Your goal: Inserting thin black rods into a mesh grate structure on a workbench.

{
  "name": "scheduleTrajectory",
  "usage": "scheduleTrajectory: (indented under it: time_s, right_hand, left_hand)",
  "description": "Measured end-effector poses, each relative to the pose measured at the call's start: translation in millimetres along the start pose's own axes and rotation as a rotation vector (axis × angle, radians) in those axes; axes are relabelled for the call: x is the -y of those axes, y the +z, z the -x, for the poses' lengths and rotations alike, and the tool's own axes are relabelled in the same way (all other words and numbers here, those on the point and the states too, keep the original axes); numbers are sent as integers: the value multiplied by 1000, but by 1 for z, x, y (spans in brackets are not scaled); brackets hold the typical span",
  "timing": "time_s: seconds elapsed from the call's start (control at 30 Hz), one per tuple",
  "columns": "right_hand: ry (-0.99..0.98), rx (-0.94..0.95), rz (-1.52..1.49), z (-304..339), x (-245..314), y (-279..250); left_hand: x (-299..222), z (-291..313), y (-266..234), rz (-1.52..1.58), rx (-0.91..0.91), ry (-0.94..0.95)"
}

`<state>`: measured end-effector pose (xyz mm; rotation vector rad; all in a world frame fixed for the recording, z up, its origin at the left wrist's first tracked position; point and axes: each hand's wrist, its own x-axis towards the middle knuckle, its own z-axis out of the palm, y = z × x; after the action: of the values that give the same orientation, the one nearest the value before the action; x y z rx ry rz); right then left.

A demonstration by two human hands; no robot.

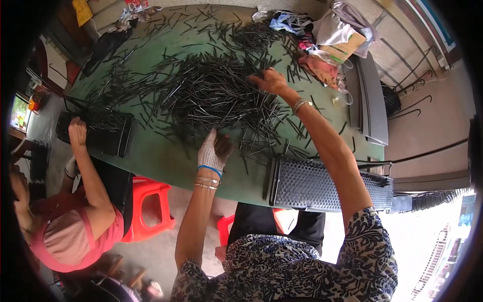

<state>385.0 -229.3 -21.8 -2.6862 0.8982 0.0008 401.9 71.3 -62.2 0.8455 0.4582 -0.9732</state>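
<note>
A large heap of thin black sticks [216,93] lies on the green tabletop. My right hand [270,81], bare and with a bracelet at the wrist, is at the heap's right edge. Its thumb and fingers stand apart, and I see nothing held between them. At the heap's near edge is my left hand [215,150], in a white knit glove with dark-stained fingers. Those fingers are curled in, and whatever they may hold is hidden. Under my right forearm, at the table's near right edge, sits a black rack [322,183] full of small round holes.
On the left, a co-worker in a pink cap [70,239] reaches over another black rack [108,133]. A red plastic stool [151,206] stands between us. Cloths and bags [332,38] are heaped at the far right, near grey panels [370,98]. Loose sticks are scattered across the green table [173,158].
</note>
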Motion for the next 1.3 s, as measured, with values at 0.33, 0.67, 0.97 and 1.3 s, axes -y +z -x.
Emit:
scheduleTrajectory:
  time_s: [0.33, 0.67, 0.97, 1.3]
  right_hand:
    - [35, 52, 31, -13, 48, 26]
    - [-221, 187, -371, 26, 22, 20]
    - [-153, 303, -466, 25, 30, 31]
    - [-158, 273, -386, 58, 56, 16]
  left_hand:
    - [-9, -57, 43, 48, -2, -44]
    - [1, -85, 75, -176, -8, 2]
    - [-8, -75, 49, -112, 111, 68]
    - [3, -77, 66, -150, 229, -52]
